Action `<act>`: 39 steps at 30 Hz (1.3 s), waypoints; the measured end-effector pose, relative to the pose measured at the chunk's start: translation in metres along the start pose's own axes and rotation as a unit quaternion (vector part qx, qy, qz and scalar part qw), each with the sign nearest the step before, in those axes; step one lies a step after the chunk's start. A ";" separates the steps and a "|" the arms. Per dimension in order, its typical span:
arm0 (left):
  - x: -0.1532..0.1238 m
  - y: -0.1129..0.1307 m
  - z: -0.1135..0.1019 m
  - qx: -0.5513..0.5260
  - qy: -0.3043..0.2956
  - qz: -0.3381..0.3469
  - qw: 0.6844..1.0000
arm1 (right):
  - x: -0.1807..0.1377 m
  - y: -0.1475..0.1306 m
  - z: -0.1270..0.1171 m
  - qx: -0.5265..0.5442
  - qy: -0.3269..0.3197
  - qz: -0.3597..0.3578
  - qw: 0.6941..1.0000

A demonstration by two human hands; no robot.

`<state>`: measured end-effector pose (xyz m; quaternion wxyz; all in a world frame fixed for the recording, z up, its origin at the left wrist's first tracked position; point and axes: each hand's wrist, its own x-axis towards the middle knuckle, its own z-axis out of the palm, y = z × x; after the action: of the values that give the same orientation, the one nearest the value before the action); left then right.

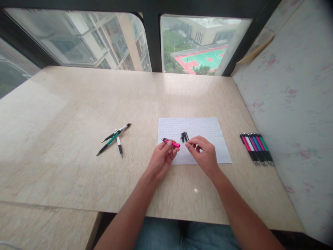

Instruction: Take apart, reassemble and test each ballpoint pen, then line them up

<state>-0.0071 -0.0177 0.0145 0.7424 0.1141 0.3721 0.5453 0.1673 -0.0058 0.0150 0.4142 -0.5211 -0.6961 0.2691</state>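
My left hand [161, 159] is closed around a pink pen barrel [176, 144] with a black clip end, its pink end facing right. Thumb and fingertip of my right hand [204, 154] are pinched together just right of that end; whatever they hold, if anything, is too small to make out. Between the hands, slightly farther away, lie a short black pen grip [182, 138] and thin black pieces [185, 136]. They rest on a sheet of handwritten paper [213, 152], which both hands partly cover.
To the left, a green pen [109, 142] lies crossed with white-and-black pens [119, 145]. A row of several coloured pens [256, 147] lies at the right, beside the flowered wall [296, 114]. The marbled tabletop [73, 156] reaches back to the windows.
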 end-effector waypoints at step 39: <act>0.005 0.000 -0.004 0.005 0.032 0.031 0.999 | -0.004 0.025 -0.001 -0.390 -0.006 0.036 0.920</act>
<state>-0.0090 -0.0143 0.0095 0.7122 0.1121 0.3942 0.5699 0.1814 -0.0023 -0.0056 0.1639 -0.6645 -0.7291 -0.0058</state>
